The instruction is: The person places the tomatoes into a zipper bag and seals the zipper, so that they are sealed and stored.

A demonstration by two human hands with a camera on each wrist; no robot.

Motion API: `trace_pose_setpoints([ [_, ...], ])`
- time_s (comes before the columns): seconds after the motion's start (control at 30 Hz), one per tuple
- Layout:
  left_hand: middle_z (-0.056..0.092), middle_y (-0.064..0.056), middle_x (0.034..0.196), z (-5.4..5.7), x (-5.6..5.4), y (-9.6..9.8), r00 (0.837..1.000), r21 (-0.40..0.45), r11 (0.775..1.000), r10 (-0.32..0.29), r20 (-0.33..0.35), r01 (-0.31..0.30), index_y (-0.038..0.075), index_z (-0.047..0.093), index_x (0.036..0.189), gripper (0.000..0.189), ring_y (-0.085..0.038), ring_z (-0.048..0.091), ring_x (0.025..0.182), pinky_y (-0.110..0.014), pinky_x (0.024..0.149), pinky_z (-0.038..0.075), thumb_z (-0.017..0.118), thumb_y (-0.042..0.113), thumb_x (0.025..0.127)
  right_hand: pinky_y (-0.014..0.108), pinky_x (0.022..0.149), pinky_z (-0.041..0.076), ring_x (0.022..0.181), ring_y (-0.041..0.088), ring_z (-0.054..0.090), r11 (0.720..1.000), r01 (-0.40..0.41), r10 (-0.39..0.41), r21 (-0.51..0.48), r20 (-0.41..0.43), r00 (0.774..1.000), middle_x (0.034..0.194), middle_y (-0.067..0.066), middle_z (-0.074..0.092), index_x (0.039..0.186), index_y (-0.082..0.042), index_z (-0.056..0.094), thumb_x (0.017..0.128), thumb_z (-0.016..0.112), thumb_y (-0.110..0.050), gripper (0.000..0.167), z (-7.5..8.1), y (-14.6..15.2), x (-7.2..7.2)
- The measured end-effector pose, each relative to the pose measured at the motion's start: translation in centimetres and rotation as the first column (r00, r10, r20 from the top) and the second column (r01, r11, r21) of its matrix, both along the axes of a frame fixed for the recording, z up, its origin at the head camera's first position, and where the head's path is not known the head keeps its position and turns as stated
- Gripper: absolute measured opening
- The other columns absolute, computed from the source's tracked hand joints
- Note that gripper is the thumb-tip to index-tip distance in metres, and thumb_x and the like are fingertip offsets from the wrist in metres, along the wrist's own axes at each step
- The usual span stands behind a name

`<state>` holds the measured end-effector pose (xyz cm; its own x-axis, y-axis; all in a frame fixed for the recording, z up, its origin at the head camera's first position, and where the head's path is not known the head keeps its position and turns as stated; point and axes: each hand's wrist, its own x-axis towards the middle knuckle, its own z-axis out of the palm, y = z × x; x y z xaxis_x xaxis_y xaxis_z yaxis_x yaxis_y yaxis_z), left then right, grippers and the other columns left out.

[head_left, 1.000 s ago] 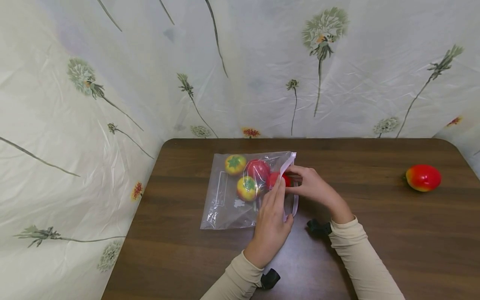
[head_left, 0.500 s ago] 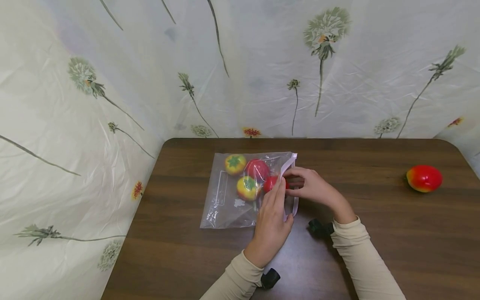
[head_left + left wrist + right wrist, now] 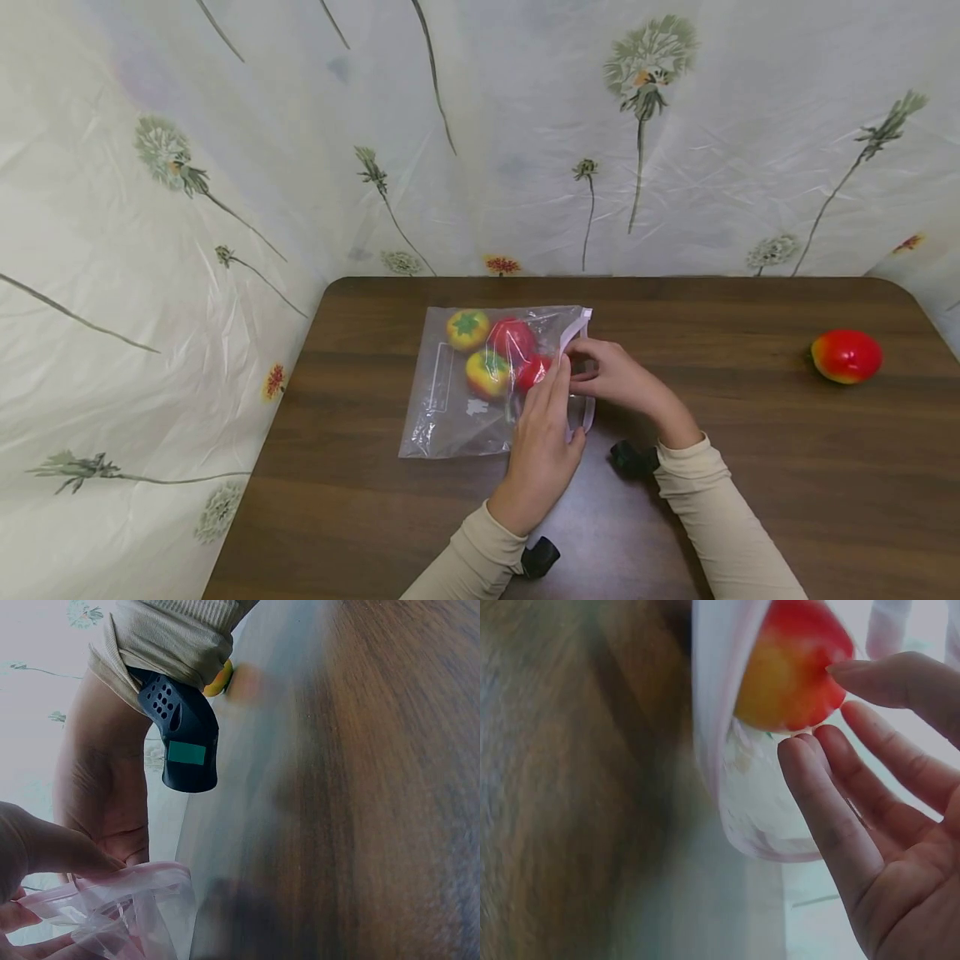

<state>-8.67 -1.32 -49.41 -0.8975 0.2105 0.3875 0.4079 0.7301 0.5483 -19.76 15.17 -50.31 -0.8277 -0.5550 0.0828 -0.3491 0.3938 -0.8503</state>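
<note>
A clear zip bag (image 3: 431, 429) with a pale pink zip edge lies on the table, its mouth facing right. Inside are two yellow-and-red fruits with green leafy tops (image 3: 487, 373), a dark red round fruit (image 3: 513, 338) and a bright red one (image 3: 532, 372) nearest the mouth. My left hand (image 3: 546, 454) holds the bag's edge between thumb and fingers, as the left wrist view confirms. My right hand (image 3: 630, 383) reaches into the mouth, fingers fairly straight. In the right wrist view, its thumb and fingertips are right at a red-and-yellow fruit (image 3: 795, 667), not wrapped round it.
Another glossy red-and-yellow fruit (image 3: 847, 357) lies at the right of the brown wooden table (image 3: 750, 325). Black wrist cameras sit at both sleeves. A flower-patterned sheet (image 3: 525, 217) hangs behind and left of the table.
The bright red fruit has slid left, deeper into the bag, pressing the nearby fruits slightly left. My right hand has followed it a little to the left. My left hand stays put.
</note>
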Motion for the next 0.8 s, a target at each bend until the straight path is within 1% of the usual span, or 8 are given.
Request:
trace_pose_setpoints([
  [0.23,0.039,-0.009,0.166,-0.1,0.0,-0.2,1.000,-0.015,1.000,-0.005,-0.024,0.005,0.004,0.034,0.160,0.099,-0.023,0.044,0.150,-0.045,0.121,0.041,0.089,0.007,0.077,0.044,0.087,0.062,0.109,0.040,0.071,0.999,-0.012,0.013,0.041,-0.025,1.000,0.114,0.023,0.073,0.120,0.005,0.067,0.084,0.080,0.002,0.039,0.2,-0.5,0.2],
  [0.47,0.037,-0.008,0.167,-0.1,0.1,-0.2,1.000,-0.011,1.000,-0.003,-0.015,0.003,0.005,0.034,0.160,0.097,-0.023,0.043,0.150,-0.043,0.120,0.042,0.088,0.007,0.079,0.047,0.087,0.062,0.099,0.035,0.074,0.997,0.003,0.004,0.073,-0.092,0.996,0.105,0.020,0.075,0.111,0.005,0.069,0.084,0.080,0.001,0.030,0.0,-1.0,0.2],
  [0.6,0.036,-0.007,0.168,-0.1,0.2,-0.2,1.000,-0.005,1.000,-0.006,-0.003,0.006,0.005,0.034,0.160,0.097,-0.023,0.043,0.150,-0.043,0.121,0.042,0.087,0.007,0.079,0.050,0.087,0.062,0.097,0.034,0.074,0.997,0.013,-0.005,0.080,-0.087,0.996,0.102,0.020,0.076,0.108,0.005,0.070,0.083,0.080,0.002,0.027,-0.2,-1.2,0.1],
  [0.67,0.036,-0.007,0.168,-0.1,0.2,-0.1,1.000,-0.003,1.000,-0.006,0.001,0.006,0.005,0.034,0.160,0.097,-0.023,0.042,0.151,-0.043,0.121,0.041,0.087,0.007,0.079,0.049,0.087,0.062,0.094,0.031,0.074,0.996,0.017,-0.010,0.087,-0.082,0.997,0.101,0.019,0.076,0.107,0.006,0.070,0.084,0.079,0.002,0.025,-0.3,-1.3,-0.1],
  [0.77,0.035,-0.007,0.168,0.0,0.1,-0.1,1.000,-0.004,1.000,-0.003,0.003,0.003,0.005,0.033,0.160,0.098,-0.023,0.042,0.151,-0.043,0.121,0.041,0.087,0.007,0.079,0.046,0.087,0.062,0.090,0.024,0.069,0.995,0.010,-0.005,0.096,-0.055,0.998,0.103,0.018,0.076,0.110,0.006,0.071,0.087,0.076,0.001,0.024,-0.4,-1.4,-0.4],
  [0.8,0.035,-0.006,0.168,0.0,0.1,-0.1,1.000,-0.007,1.000,-0.001,0.001,0.001,0.005,0.033,0.161,0.098,-0.023,0.042,0.151,-0.042,0.121,0.040,0.087,0.007,0.079,0.042,0.087,0.062,0.090,0.022,0.068,0.996,0.003,0.002,0.094,-0.045,0.999,0.104,0.019,0.076,0.111,0.006,0.072,0.088,0.075,0.000,0.024,-0.4,-1.4,-0.5],
])
